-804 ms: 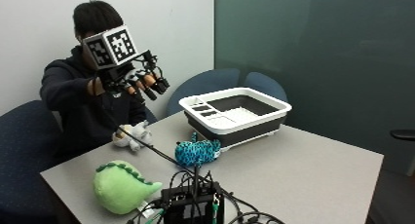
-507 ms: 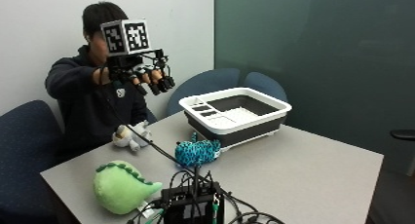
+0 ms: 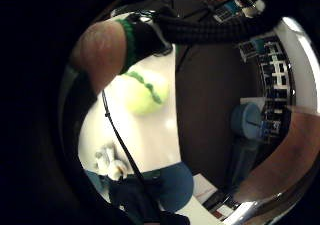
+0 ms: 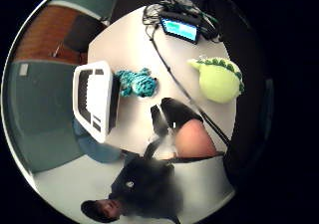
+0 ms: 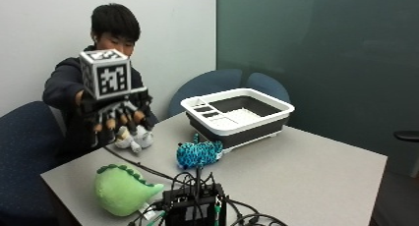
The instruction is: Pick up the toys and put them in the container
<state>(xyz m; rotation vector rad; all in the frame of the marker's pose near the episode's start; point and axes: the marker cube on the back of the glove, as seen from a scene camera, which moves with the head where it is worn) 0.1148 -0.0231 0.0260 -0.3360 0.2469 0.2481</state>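
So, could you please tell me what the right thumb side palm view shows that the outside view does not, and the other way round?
Only the thumb side palm view looks down on the whole table from above, with the screen of the device lit. Only the outside view shows the gloved right hand from outside, fingers hanging over the white toy. Both share the green dinosaur, the teal toy and the empty container.

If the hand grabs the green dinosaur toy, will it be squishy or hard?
Probably squishy: the green dinosaur toy looks like stuffed plush with a rounded, puffy body. It likely feels light for its bulk, as soft toys usually do. Its fuzzy surface should not slip from the gloved right hand, and it sits slumped on the table, so it seems unlikely to roll.
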